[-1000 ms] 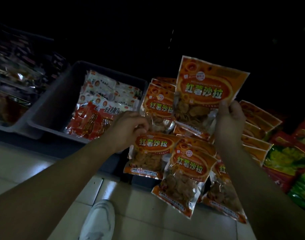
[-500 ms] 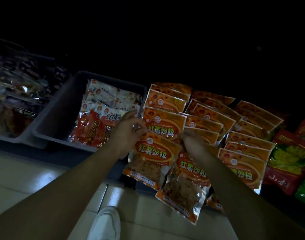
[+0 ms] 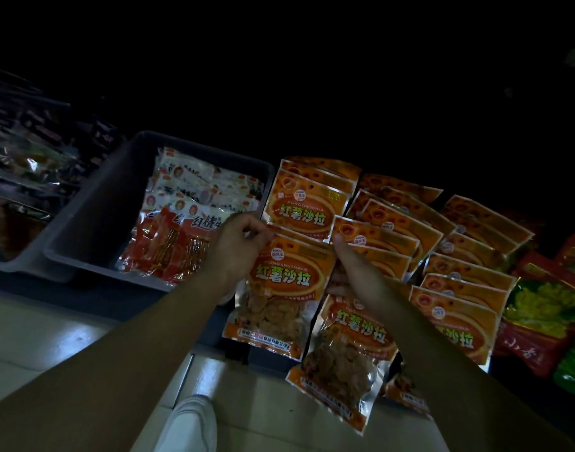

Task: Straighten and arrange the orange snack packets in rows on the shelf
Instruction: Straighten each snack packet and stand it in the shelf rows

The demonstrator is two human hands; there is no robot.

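Several orange snack packets lie in overlapping rows on a dark low shelf (image 3: 188, 308). My left hand (image 3: 237, 249) pinches the top left corner of the front orange packet (image 3: 283, 288), which hangs over the shelf's front edge. My right hand (image 3: 354, 265) grips that same packet's top right corner, thumb up. Behind it lies another orange packet (image 3: 304, 207), face up. A tilted orange packet (image 3: 345, 357) hangs low over the floor under my right forearm. More orange packets (image 3: 459, 256) are stacked in rows to the right.
A grey plastic bin (image 3: 93, 223) with red-and-white snack packets (image 3: 182, 230) stands left of the orange ones. Red and green packets (image 3: 547, 314) lie at the far right. Dark packets fill the far-left shelf. A white shoe (image 3: 191, 422) shows on the pale tiled floor.
A second ago my right hand held one orange packet up high; that packet now lies among the rows. The right hand has come down onto the front packet's right corner. The left hand stayed.
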